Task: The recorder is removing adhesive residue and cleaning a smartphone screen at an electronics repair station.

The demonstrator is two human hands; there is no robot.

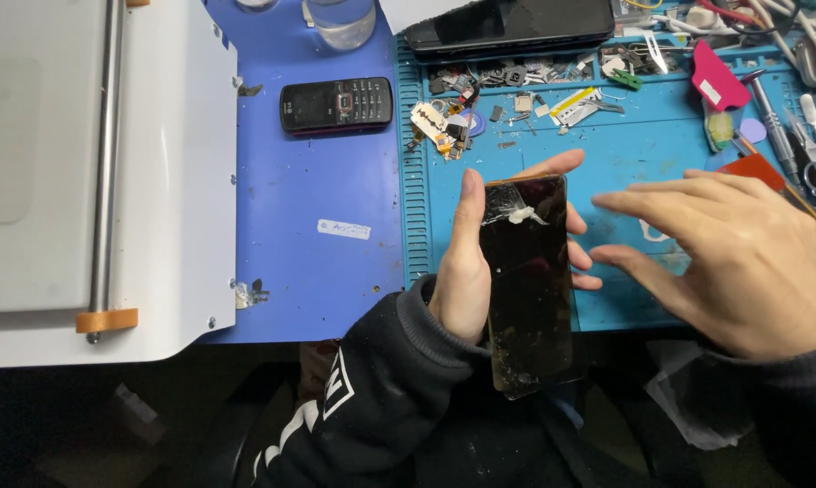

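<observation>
L hand (462,271) grasps a cracked smartphone (527,280), thumb along its left edge, fingertips (581,258) wrapped round the right edge. Phone is upright in the hand, dark glass facing the camera, held above the near edge of the blue work mat (625,154). Glass badly shattered at top and bottom; small white blob (521,215) stuck near the top, approx at the crack centre. Orange-brown rim shows along the phone's top edge.

R hand (742,262) is spread flat, fingers extended, holding nothing, hovering just right of the phone; fingertips near it, not touching as far as visible.

Both wrists in dark sleeves; L sleeve (381,389) has white markings.

Surroundings: black keypad phone (335,105) lies on the blue bench surface (308,226), well apart to the upper left. White machine (100,181) w/ metal rod occupies the left side. Large dark device (507,25) lies across the mat's far edge. Small parts and screws (489,90) scattered on the mat's upper area; pink pry tool (717,83) and misc hand tools (787,117) at upper right. Clear glass container (340,20) at top.
</observation>
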